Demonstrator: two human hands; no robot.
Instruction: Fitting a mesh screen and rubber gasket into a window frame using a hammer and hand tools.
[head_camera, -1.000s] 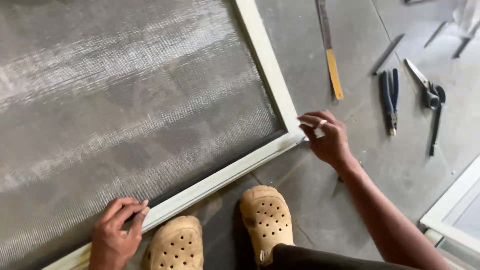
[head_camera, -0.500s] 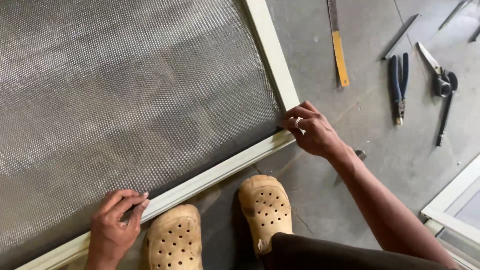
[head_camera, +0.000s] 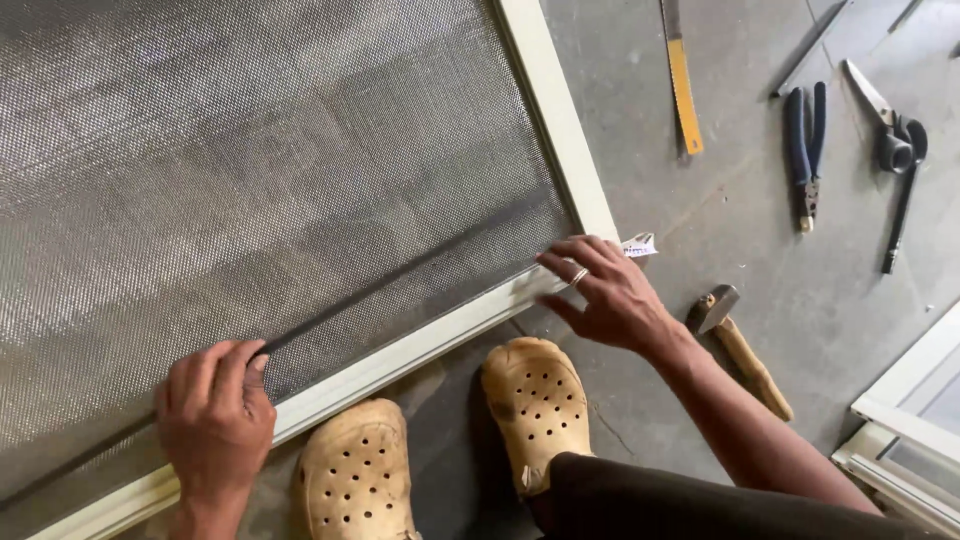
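Left hand (head_camera: 215, 415) curled, fingertips pressing thin dark spline strip (head_camera: 400, 272) down on grey woven wire mesh (head_camera: 270, 170), just inside cream metal frame rail (head_camera: 400, 358). Right hand (head_camera: 610, 295) spread flat, fingers on frame corner. Strip runs slack between hands. Risk: strip may spring from groove, mesh may pucker if pressure uneven. Wooden-handled hammer (head_camera: 740, 345) just right of right hand; blue-handled pliers (head_camera: 805, 145), scissors (head_camera: 890, 130) beyond on concrete floor (head_camera: 720, 240). Tan perforated clogs (head_camera: 540, 405) crowd near edge.

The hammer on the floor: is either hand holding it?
No: the hammer lies untouched on the concrete, while the left hand and right hand both rest on the screen frame.
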